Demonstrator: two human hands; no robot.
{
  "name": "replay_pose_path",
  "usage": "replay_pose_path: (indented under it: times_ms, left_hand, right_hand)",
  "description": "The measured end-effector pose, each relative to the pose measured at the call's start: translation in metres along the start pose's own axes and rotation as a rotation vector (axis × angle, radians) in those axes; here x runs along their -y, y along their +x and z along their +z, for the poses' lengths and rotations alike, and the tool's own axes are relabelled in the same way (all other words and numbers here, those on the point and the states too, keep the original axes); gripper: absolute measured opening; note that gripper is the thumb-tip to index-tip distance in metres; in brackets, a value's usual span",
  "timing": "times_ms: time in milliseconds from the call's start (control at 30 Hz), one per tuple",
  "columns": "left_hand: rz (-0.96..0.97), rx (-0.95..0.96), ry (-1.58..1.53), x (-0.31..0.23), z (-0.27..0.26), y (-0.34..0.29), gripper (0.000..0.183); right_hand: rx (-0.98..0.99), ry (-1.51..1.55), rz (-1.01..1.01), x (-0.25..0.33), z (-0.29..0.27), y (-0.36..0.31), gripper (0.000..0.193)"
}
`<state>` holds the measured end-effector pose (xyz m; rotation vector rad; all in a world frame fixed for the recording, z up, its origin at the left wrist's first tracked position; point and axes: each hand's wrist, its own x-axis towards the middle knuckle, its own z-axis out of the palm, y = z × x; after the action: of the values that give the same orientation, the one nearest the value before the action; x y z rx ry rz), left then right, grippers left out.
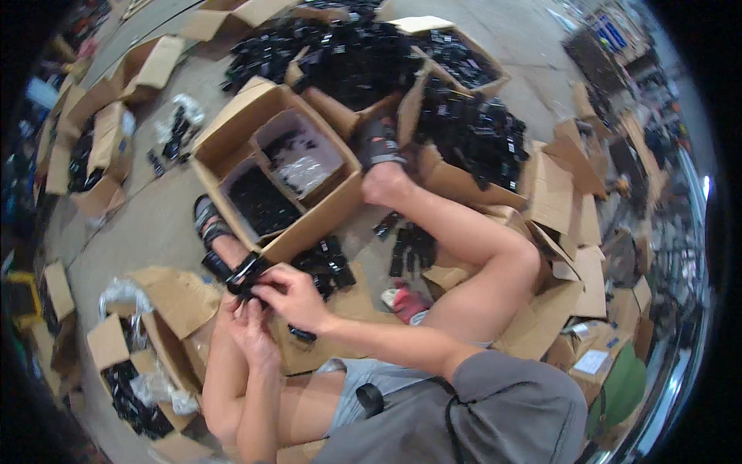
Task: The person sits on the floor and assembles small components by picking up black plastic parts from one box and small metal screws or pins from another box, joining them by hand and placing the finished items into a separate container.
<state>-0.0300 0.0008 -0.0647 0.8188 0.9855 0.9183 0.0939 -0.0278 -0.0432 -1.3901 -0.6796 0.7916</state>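
Between my two hands, over my left shin, is a small glossy black plastic part (pixel 246 272); its exact kind is too small to make out. My left hand (pixel 253 329) grips it from below, fingers pinched together. From the right, my right hand (pixel 294 296) has its fingers closed on the same part. Just beyond them, an open cardboard box (pixel 313 220) holds two pale bins, one with small black pieces (pixel 263 197), the other with black pieces and a clear plastic bag (pixel 308 172). Loose black parts (pixel 328 259) lie on the ground beside that box.
Large heaps of black parts (pixel 471 127) fill cartons at the far side. Another carton (pixel 166 340) with black parts and clear plastic stands at my left. Flattened cardboard (pixel 348 305) lies beneath me. At right are stacked cartons (pixel 560 197) and a green rounded item (pixel 626 387).
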Motion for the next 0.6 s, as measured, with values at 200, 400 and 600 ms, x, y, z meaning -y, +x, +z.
replay_pose_path:
  times_ms: [200, 400, 600]
  left_hand:
    - [-0.012, 0.054, -0.030, 0.005, -0.016, 0.002, 0.037]
    - [0.023, 0.062, 0.022, 0.003, -0.001, -0.002, 0.029]
    - [-0.011, 0.163, 0.074, 0.002, -0.004, -0.002, 0.030]
  right_hand:
    - [0.021, 0.030, 0.082, 0.012, -0.009, -0.004, 0.019]
    - [-0.067, 0.133, 0.168, 0.007, -0.007, -0.009, 0.021]
    - [-0.097, 0.159, 0.061, -0.004, -0.017, -0.017, 0.024]
